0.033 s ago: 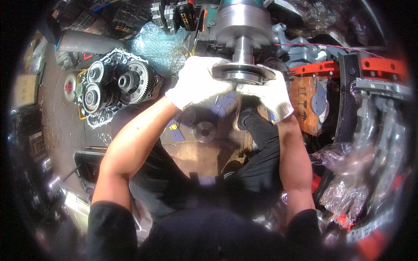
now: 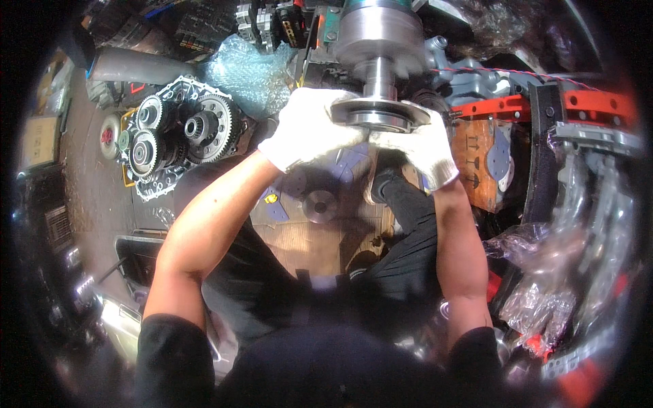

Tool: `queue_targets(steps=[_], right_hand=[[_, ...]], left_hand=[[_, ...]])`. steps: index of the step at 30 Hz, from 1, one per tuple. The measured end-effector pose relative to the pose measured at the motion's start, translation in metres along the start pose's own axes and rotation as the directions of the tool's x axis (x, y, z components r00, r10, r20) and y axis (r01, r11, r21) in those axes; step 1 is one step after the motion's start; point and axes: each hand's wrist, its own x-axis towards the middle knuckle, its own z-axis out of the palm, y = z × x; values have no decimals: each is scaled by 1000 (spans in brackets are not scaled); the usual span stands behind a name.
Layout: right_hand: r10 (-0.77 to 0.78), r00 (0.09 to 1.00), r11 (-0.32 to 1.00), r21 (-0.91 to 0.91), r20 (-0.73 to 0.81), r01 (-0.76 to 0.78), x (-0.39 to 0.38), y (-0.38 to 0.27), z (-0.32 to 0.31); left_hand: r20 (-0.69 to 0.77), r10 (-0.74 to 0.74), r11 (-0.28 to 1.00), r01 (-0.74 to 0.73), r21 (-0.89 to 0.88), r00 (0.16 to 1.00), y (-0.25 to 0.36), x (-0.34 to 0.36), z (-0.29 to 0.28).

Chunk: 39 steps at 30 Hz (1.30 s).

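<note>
My left hand (image 2: 309,128), in a white glove, is closed on the left rim of a round metal disc (image 2: 382,120) with a raised ring at its centre. From the other side my right hand (image 2: 423,146), gloved the same way, grips the disc's right edge with the thumb along the near side. Behind the disc a shiny steel shaft (image 2: 379,78) runs back to a large metal cylinder (image 2: 381,30), which looks blurred at its edge. Whether the shaft touches the disc cannot be made out. Some fingers are hidden behind the disc.
On the left lies an open gear housing (image 2: 182,129) with several toothed wheels. Below my hands, a flat metal washer (image 2: 320,205) rests on cardboard (image 2: 299,238). Red metal bars (image 2: 493,107) and a wooden box (image 2: 474,163) stand right, near clear plastic wrap (image 2: 544,299).
The surface of the large cylinder and shaft looks different and more smeared, as if turning. My hands and the disc hold their place.
</note>
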Motion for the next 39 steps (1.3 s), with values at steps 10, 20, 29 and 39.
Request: queue_targets(steps=[10,20,29,39], right_hand=[[-54,997,997,-54,46,57,-1,-6,-3],[-22,1000,1000,1,8,22,1,4,0],[-38,998,999,28,45,36,1,1,-2],[-60,998,998,35,26,59,1,3,-3]], left_hand=[[-10,-19,995,18,-100,1000,-4,0,4],[-18,-6,1000,6,-7,1000,3,-1,0],[7,-46,999,46,-9,999,5,2,-1],[-12,-18,995,17,-97,1000,-4,1,4]])
